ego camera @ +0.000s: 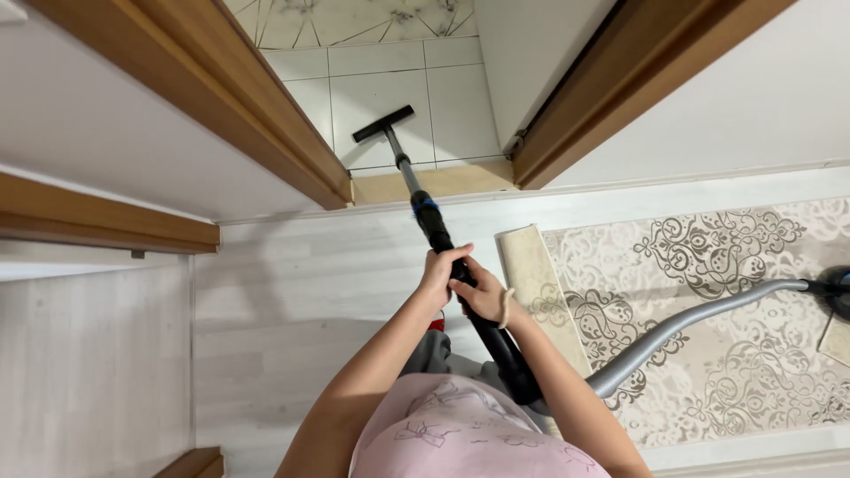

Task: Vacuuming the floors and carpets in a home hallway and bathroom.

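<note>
Pale wood-look laminate floor [292,292] underfoot; white tiled floor [390,80] at twelve o'clock beyond a brown wooden door frame [292,133]. Patterned beige rug [708,292] at three o'clock, corner folded. White walls [88,115], soft even light.

The hands [460,281] hide part of the wand [436,227] they wrap. The hose [699,314] passes behind the right forearm, its join unseen. The vacuum body [837,290] and rug [708,319] are cut off at the right edge.
</note>
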